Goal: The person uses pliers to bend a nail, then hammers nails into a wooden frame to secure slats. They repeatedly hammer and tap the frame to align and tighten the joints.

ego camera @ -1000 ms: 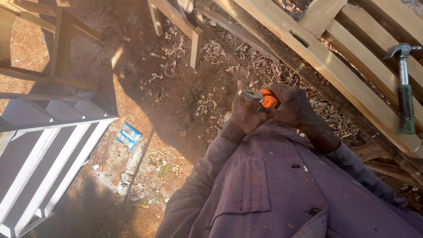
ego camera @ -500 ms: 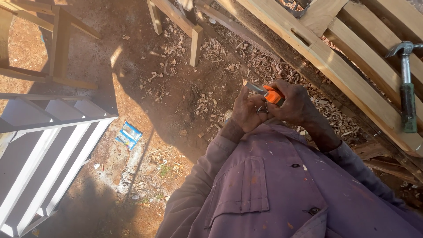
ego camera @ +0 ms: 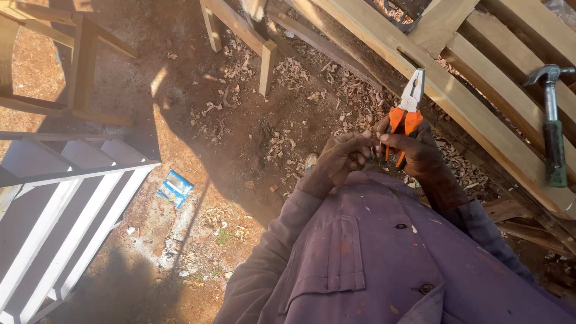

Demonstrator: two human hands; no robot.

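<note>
Reddish-brown packed earth [ego camera: 198, 180] strewn with pale wood shavings [ego camera: 288, 144] makes up the ground of this outdoor work spot, seen from above the person's own chest. Nearest the camera is a faded purple button-up work shirt [ego camera: 384, 264] with a flap pocket and specks of paint. Just beyond its collar the two hands meet, fingertips almost touching. The right hand [ego camera: 414, 153] is closed around the orange-handled steel pliers [ego camera: 407, 111], gripping the handles low down so that the grey jaws stand up and away from the fingers, pointing towards the timber above. The left hand [ego camera: 345, 156] is curled with its fingertips pinched together close to the right thumb; whether they pinch some small thing is too small to tell. Below the left fingers, a grey shoe tip [ego camera: 310, 162] peeps out past the wrist. Well off to the left of the fingers, on the dirt, lies a crumpled blue and white plastic sachet [ego camera: 175, 188], and beside it a white-painted slatted wooden frame [ego camera: 66, 198] fills the lower left corner. Beyond the fingertips and to their right slants a stack of pale sawn wooden planks and rails [ego camera: 480, 90]. On it, far right of the pliers, rests a steel claw hammer with a dark green grip [ego camera: 553, 126], head uppermost. Farther up, beyond the left fingers, stand the bare wooden legs of an unfinished frame [ego camera: 267, 60], and at the far upper left another brown wooden frame [ego camera: 72, 72].
</note>
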